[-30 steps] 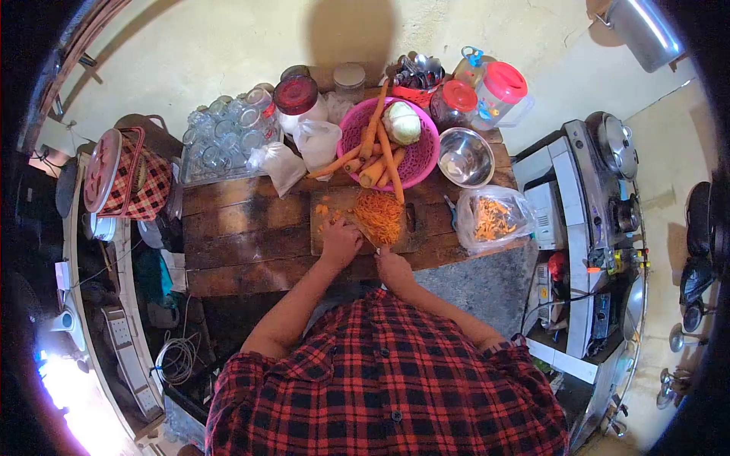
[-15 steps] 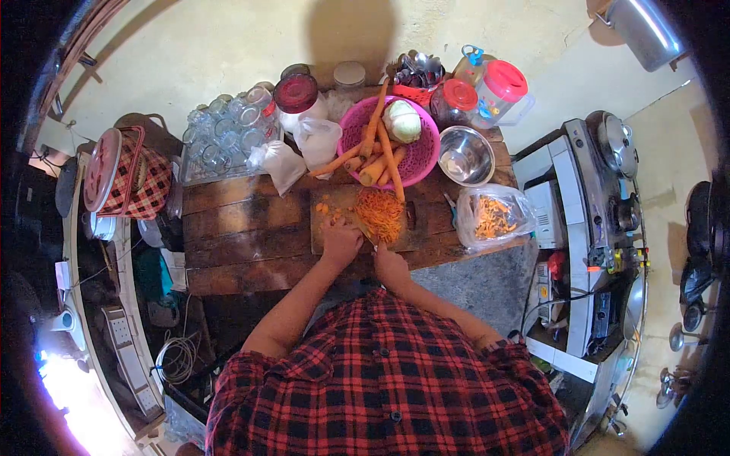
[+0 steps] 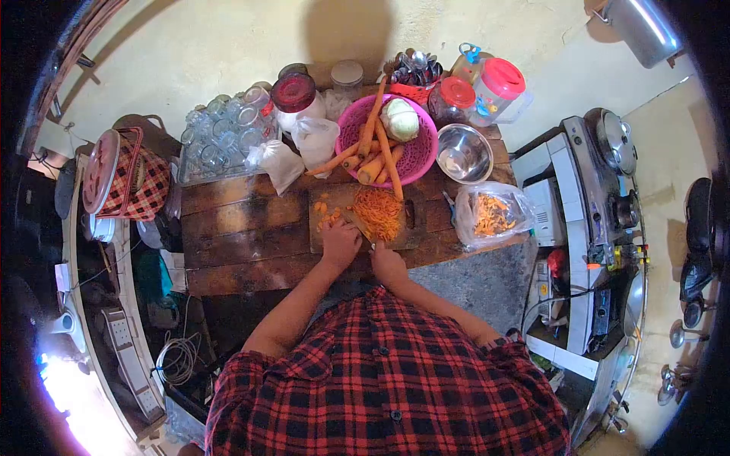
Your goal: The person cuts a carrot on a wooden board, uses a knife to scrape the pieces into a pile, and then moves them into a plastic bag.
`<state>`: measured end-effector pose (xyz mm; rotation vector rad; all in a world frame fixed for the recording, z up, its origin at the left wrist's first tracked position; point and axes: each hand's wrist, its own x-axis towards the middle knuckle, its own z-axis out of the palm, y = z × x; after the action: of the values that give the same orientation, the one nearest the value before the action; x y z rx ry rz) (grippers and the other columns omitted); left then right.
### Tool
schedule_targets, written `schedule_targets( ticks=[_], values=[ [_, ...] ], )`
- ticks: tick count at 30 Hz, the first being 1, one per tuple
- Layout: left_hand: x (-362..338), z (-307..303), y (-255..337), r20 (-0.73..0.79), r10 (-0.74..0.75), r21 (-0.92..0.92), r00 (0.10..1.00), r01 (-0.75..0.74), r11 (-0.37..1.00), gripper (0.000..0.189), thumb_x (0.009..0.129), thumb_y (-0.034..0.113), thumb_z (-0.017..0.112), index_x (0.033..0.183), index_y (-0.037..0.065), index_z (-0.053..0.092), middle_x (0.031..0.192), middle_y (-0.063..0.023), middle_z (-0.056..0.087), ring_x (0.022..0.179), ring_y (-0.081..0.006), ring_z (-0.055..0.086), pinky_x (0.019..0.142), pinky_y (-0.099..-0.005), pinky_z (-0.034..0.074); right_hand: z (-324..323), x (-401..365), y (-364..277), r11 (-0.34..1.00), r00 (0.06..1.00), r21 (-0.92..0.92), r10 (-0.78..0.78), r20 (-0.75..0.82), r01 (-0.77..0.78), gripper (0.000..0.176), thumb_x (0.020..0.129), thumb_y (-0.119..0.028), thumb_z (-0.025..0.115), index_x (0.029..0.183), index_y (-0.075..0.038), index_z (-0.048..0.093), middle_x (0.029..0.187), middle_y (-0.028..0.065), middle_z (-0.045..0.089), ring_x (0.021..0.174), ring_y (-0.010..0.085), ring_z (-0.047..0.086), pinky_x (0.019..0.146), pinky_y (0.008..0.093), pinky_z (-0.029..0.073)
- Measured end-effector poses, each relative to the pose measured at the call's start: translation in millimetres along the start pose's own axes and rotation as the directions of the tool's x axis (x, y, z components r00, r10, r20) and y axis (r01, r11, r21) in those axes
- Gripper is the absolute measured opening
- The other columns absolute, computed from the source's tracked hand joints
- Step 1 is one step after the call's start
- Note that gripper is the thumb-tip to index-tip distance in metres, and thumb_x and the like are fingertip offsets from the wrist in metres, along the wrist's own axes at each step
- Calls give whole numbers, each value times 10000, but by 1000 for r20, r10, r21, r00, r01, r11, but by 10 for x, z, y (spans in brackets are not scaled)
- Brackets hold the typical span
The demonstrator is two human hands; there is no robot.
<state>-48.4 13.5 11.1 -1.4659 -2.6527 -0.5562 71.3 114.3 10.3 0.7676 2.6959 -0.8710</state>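
Carrot shreds [image 3: 380, 213] heaped on cutting board [image 3: 415, 229], mid-worktop [image 3: 243, 228] | I see left hand [image 3: 341, 242] pressed just beside them, fingers curled, grip unclear | right hand [image 3: 388, 264] fingers closed on knife [image 3: 375, 245] | pink basket [image 3: 423, 165] crowds board's far edge, plastic bag [image 3: 490, 216] right.

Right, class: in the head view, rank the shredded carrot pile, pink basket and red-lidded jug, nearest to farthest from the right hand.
1. Shredded carrot pile, just ahead of the right hand.
2. Pink basket, behind the pile.
3. Red-lidded jug, far back right.
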Motion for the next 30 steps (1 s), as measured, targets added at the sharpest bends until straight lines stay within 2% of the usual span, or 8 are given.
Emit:
schedule_targets(
  ticks=[3,5,15,21,23,27,29,30],
  values=[
    [2,0,16,13,-24,-8,1000,24,1000,135,697,215,637,797,125,639,807,10,618,873,-200,534,766,-447,340,-9,20,3,1000,1000,16,2,-2,-2,283,907,-276,453,962,1,428,732,250,608,705,435,602,609,534,469],
    [-10,-5,22,-101,-4,-35,995,0,999,150,690,212,642,814,128,641,811,6,618,869,-206,536,758,-447,340,-65,-23,-17,999,1000,33,18,-2,-18,282,904,-273,456,967,1,425,718,246,606,694,436,600,603,532,470],
    [-78,84,47,-81,-71,-39,994,68,997,146,696,190,634,804,92,630,810,-7,612,854,-215,539,771,-453,340,16,16,16,999,999,17,-38,-14,38,298,904,-274,458,996,7,426,726,247,608,719,428,605,607,522,471],
    [-240,157,340,-105,-61,-34,993,58,998,285,722,212,626,981,94,614,1039,-57,560,1030,-260,474,878,-476,320,-163,-3,95,997,997,-1,75,-10,-75,290,908,-267,453,1009,3,429,753,242,611,718,433,595,612,522,461],
    [-250,129,433,-26,-13,90,1000,15,996,395,741,238,616,1104,92,567,1157,-83,501,1111,-282,426,909,-495,303,-270,-38,172,997,991,42,-59,-116,64,299,910,-286,451,1012,-6,430,754,240,607,700,431,588,609,528,451],
    [-152,-61,202,-80,-40,-39,996,37,999,326,767,254,599,1037,72,595,1253,-163,428,1094,-328,439,888,-548,299,-399,-82,277,991,980,88,-84,-179,101,303,909,-301,452,1000,-12,451,746,234,604,689,421,586,606,525,450],
    [-136,-132,-17,-74,-324,32,943,327,944,405,740,249,621,1104,80,567,1146,-123,513,1110,-301,433,903,-508,305,-461,-135,292,995,990,6,-95,-101,96,316,903,-318,459,1001,-18,473,748,232,604,687,415,588,605,517,454],
    [-133,-147,-123,-75,-324,34,943,327,945,405,740,249,621,1104,80,567,1146,-123,513,1110,-301,433,903,-508,305,-466,-152,316,995,990,8,-96,-102,98,316,903,-318,459,1001,-18,473,748,232,604,687,415,588,605,517,454]
  ],
)
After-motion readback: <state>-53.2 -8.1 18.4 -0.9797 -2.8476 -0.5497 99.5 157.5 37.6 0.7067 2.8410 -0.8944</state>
